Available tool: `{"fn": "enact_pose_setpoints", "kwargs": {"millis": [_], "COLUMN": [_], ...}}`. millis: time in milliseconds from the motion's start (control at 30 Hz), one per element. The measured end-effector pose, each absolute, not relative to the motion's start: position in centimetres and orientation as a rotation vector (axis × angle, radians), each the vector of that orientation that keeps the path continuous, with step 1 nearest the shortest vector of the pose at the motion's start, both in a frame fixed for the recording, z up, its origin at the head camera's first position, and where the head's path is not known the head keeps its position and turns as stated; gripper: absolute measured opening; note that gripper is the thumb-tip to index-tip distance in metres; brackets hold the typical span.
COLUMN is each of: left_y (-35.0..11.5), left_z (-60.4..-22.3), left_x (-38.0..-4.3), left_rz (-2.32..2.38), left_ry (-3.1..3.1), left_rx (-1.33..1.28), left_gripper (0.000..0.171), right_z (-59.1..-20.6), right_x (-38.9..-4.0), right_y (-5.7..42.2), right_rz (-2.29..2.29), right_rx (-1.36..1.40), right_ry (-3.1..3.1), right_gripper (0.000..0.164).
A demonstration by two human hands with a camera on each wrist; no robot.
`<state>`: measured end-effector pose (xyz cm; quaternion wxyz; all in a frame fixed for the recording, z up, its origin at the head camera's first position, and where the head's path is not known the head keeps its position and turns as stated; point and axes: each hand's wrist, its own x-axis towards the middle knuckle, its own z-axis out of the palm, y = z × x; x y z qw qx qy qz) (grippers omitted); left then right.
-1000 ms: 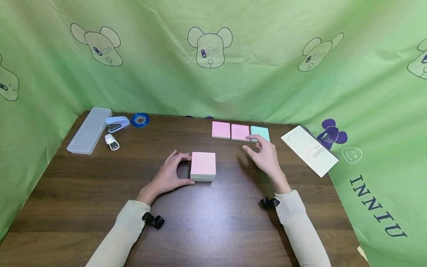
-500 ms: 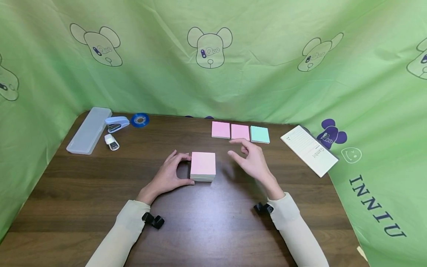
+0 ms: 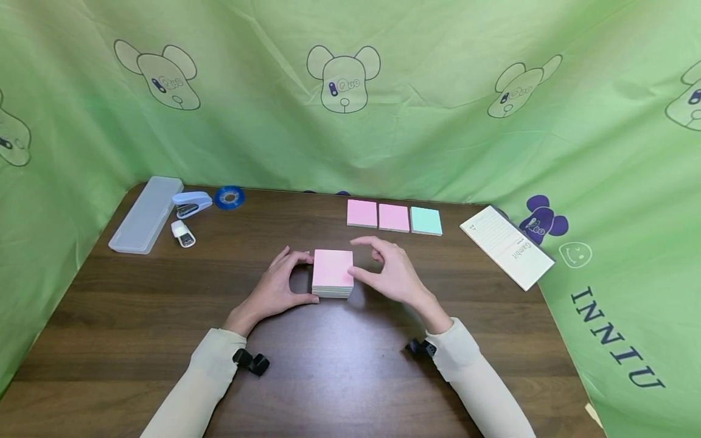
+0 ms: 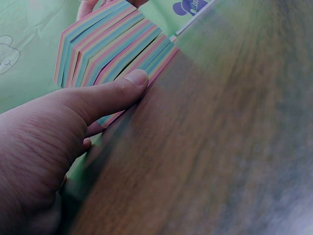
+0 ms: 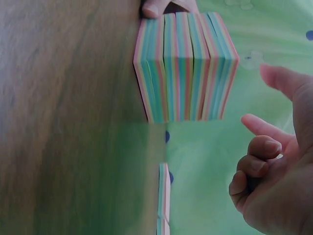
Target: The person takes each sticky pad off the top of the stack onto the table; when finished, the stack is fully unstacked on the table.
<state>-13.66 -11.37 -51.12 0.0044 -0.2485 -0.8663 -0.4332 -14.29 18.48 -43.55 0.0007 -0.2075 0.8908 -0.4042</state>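
A tall stack of square sticky note pads [image 3: 333, 267], pink on top, stands at the table's middle. Its sides show pink, yellow and blue-green stripes in the left wrist view. My left hand [image 3: 274, 286] grips its left side; the thumb [image 4: 120, 93] presses against the near face and the fingers reach round the far side. Just right of the stack hovers my right hand [image 3: 395, 271], holding nothing. Its thumb and index finger are spread apart and the other fingers are curled, with a gap to the stack in the right wrist view.
Behind the stack lie two pink pads [image 3: 394, 218] and a mint pad [image 3: 426, 221] in a row. A notebook [image 3: 508, 247] is at the right. Far left are a translucent case [image 3: 146, 214], a blue stapler [image 3: 191, 203], a blue tape roll [image 3: 229, 198] and a small white-and-black item [image 3: 183, 233].
My right hand has moved left and nearer, from in front of the mint pad to beside the stack. The left hand and the stack have stayed in place.
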Motion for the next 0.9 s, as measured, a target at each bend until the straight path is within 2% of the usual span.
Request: {"fn": "enact_pose_setpoints", "kwargs": {"millis": [267, 467, 633, 900], "left_y": [-11.3, -11.3, -11.3, -11.4], "left_z": [-51.3, -51.1, -50.9, -51.0], "left_x": [-13.6, -13.7, -13.6, -13.6], "left_rz": [-1.353, -1.351, -1.359, -1.37], "left_ry": [-2.694, -2.706, -2.712, -2.736], "left_rx": [-0.793, -0.788, -0.788, -0.765], "left_gripper": [0.084, 0.084, 0.083, 0.083], "right_z": [-44.2, -44.6, -44.9, -45.2], "right_x": [-14.1, -14.4, -14.3, -14.3], "right_y": [17.3, 16.8, 16.4, 16.0], "right_rz": [-1.111, -1.029, -1.005, -1.062], "right_rx": [-0.792, -0.813, -0.815, -0.791], "right_ry": [2.781, 2.789, 2.777, 2.773], "right_gripper": [0.08, 0.089, 0.092, 0.085]}}
